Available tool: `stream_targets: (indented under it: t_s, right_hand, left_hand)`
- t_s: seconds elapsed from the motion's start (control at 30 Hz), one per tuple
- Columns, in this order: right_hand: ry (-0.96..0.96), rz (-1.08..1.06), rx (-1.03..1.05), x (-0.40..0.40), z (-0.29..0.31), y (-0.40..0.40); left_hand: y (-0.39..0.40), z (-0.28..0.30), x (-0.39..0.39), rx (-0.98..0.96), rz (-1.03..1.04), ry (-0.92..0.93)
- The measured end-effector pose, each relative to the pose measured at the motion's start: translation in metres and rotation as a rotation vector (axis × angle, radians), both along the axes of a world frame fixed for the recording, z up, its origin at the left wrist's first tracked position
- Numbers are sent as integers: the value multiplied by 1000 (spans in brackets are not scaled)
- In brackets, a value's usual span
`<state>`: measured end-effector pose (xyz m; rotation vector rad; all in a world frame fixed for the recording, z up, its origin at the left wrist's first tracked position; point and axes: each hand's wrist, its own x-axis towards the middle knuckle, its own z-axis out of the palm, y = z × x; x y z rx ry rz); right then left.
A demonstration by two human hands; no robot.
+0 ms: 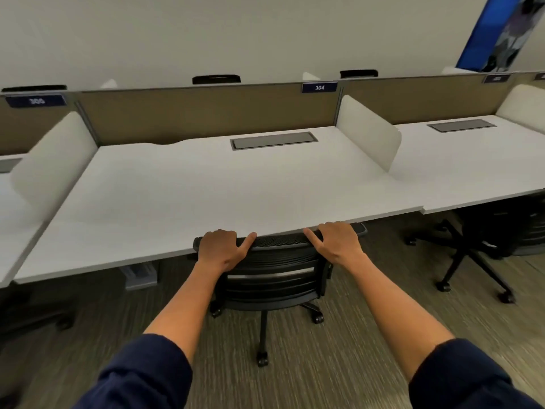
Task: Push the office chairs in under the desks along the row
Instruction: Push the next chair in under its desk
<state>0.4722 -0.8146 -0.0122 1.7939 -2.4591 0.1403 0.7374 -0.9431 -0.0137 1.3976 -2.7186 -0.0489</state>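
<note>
A black mesh-backed office chair (pixel 277 270) stands in front of me, its backrest top touching the front edge of the white desk (pixel 206 187) marked 304. Its seat is hidden under the desk; the castors show on the carpet below. My left hand (pixel 222 249) grips the left end of the backrest's top rail. My right hand (pixel 333 240) grips the right end, fingers curled over the rail, thumbs pointing inward.
A second black chair (pixel 477 246) sits under the desk on the right, its base and castors sticking out. Another chair's base (pixel 38 317) shows dark at the lower left. White side dividers (pixel 368 134) and a tan back panel (pixel 206 113) bound each desk. Carpet lies behind me.
</note>
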Motion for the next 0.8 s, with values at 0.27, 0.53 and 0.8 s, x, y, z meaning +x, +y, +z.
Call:
stream_targets:
  t_s: [0.27, 0.53, 0.8]
  right_hand:
    - [-6, 86, -58, -16, -2, 32]
    - [-17, 155, -64, -36, 2, 45]
    - [22, 210, -88, -50, 1, 25]
  left_hand:
    - [46, -7, -11, 10, 125, 86]
    - [82, -6, -24, -72, 194, 126]
    - [70, 1, -32, -119, 224, 125]
